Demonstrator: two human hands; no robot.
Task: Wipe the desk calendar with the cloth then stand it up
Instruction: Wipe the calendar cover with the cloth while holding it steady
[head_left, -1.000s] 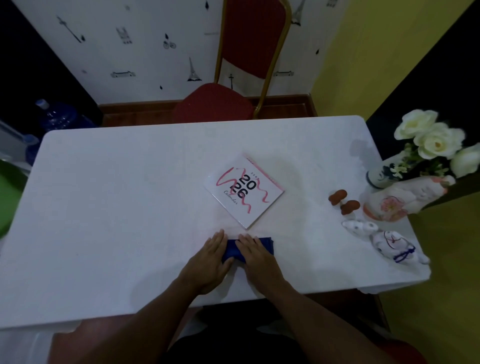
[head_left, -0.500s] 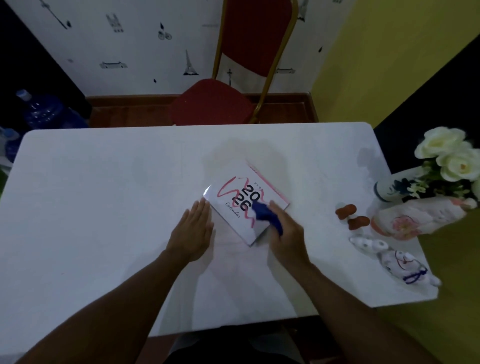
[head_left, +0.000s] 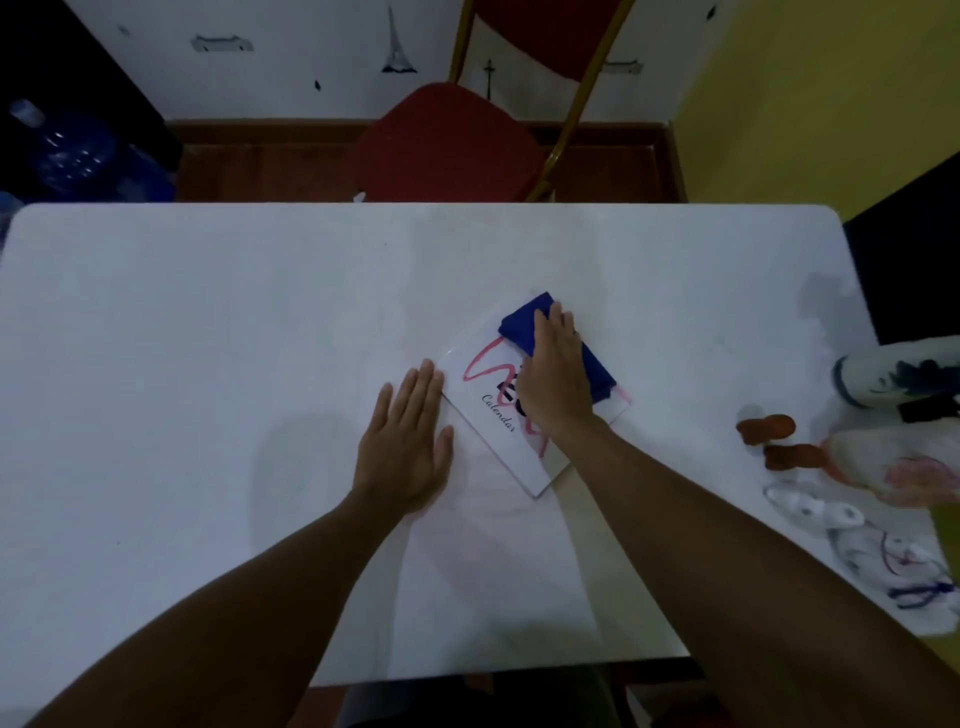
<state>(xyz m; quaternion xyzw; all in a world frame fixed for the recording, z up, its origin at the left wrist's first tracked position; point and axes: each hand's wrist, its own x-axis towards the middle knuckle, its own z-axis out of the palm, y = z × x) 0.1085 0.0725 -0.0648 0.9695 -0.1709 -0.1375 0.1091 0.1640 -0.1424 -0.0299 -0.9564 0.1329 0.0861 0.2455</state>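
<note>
The desk calendar (head_left: 498, 431) lies flat on the white table (head_left: 208, 338), white with pink squiggles and the word "Calendar". A folded blue cloth (head_left: 524, 325) rests on its far part. My right hand (head_left: 556, 379) presses flat on the cloth, covering the middle of the calendar. My left hand (head_left: 408, 441) lies palm down on the table, fingers together, its fingertips touching the calendar's left edge.
A red chair (head_left: 447, 140) stands behind the table's far edge. At the right edge sit a vase (head_left: 878, 376), two brown figurines (head_left: 769, 428) and white ceramic ornaments (head_left: 872, 545). A blue water bottle (head_left: 72, 150) is on the floor at far left.
Both hands left the cloth's folding spot at the near edge. My right hand carried the cloth onto the calendar and pushed it toward the far edge. My left hand settled beside the calendar.
</note>
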